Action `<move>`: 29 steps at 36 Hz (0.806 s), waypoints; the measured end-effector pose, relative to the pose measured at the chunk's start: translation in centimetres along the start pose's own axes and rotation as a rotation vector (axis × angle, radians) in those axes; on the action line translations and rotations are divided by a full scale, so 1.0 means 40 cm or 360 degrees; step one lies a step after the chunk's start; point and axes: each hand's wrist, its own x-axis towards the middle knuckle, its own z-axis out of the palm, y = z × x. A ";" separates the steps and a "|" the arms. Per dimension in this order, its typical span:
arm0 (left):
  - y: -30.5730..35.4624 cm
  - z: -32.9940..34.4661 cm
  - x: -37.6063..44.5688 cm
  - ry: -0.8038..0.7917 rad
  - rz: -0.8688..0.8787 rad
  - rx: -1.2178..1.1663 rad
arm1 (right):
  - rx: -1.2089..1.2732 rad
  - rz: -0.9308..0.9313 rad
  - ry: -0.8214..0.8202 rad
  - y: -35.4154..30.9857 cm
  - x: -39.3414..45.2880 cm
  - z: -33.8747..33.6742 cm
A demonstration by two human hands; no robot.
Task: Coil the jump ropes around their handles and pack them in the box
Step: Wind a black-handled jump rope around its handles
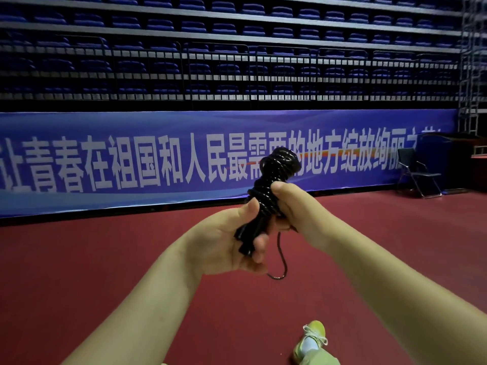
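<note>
Black jump rope point(274, 185), wound in glossy turns round its handles point(249, 237) into a thick bundle, held up at centre frame above the floor. Left hand point(232, 241) curled round the lower end of the bundle, fingers wrapped over the handles. Right hand point(292, 204) gripping the coils from the right, thumb pressed on the upper turns. Short loose tail of rope point(282, 259) dangling below the hands in a small hook. Underneath, dark red sports floor point(105, 259), smooth and matte, running to the far wall. Along that wall, a long blue banner point(131, 164) with large white Chinese characters and a thin orange streak behind the bundle. Above the banner, black railings point(184, 75) and rows of folded blue stadium seats point(224, 27), dimly lit. Far right, a black folding chair point(416, 172) standing on the floor just beside the banner's end, grey scaffolding point(471, 75) rising behind it. Near bottom edge, a yellow-green shoe point(312, 338) with white laces on the red surface.
</note>
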 end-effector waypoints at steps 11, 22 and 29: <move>0.015 0.015 0.012 0.0719 0.0029 0.0601 | -0.0749 0.0203 0.0048 -0.037 -0.025 -0.049; 0.014 0.006 0.017 0.1049 0.0148 0.1232 | -0.0839 0.0229 0.0335 0.015 -0.016 -0.047; 0.016 0.010 0.025 0.1354 -0.0061 0.1954 | -0.0482 0.0261 0.0300 0.021 -0.022 -0.031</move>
